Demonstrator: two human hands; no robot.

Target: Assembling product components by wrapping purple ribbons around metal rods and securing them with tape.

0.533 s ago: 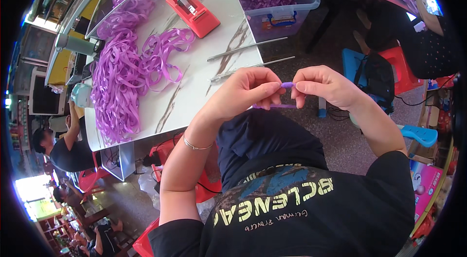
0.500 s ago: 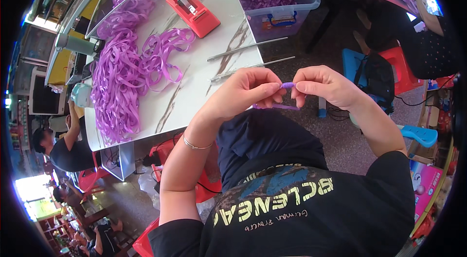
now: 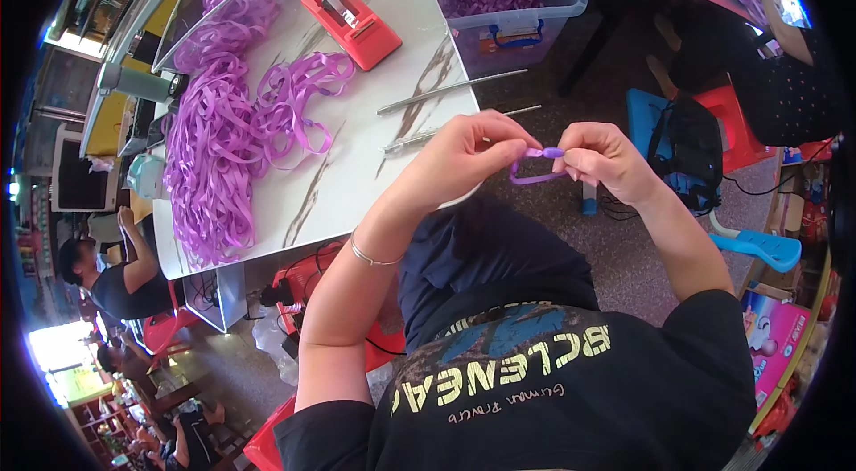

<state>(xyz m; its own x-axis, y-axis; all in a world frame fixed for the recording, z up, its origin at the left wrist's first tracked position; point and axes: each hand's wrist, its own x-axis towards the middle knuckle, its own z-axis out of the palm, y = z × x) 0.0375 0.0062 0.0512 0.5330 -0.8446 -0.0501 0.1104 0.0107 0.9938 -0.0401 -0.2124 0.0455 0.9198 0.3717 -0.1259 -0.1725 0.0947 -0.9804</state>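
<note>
Between my hands, above my lap and off the table's edge, is a short loop of purple ribbon point(image 3: 538, 180) with a small wound purple bit point(image 3: 553, 152) at its top. My left hand point(image 3: 477, 153) pinches the ribbon at the left of that wound bit. With thumb and fingertips closed, my right hand point(image 3: 602, 159) grips its right end. A large heap of purple ribbon loops point(image 3: 214, 132) lies on the white table to the left, with a looser bunch point(image 3: 303, 92) beside it.
A red tape dispenser point(image 3: 352, 23) stands on the marbled white table point(image 3: 303, 195). Two metal rods point(image 3: 455, 90) jut past the table's right edge. Behind them is a clear bin point(image 3: 508, 21) of purple pieces. Red and blue stools and other people are around.
My hands have shifted slightly to the right and drawn a little apart. More of the wound bit and the hanging ribbon loop now shows between them.
</note>
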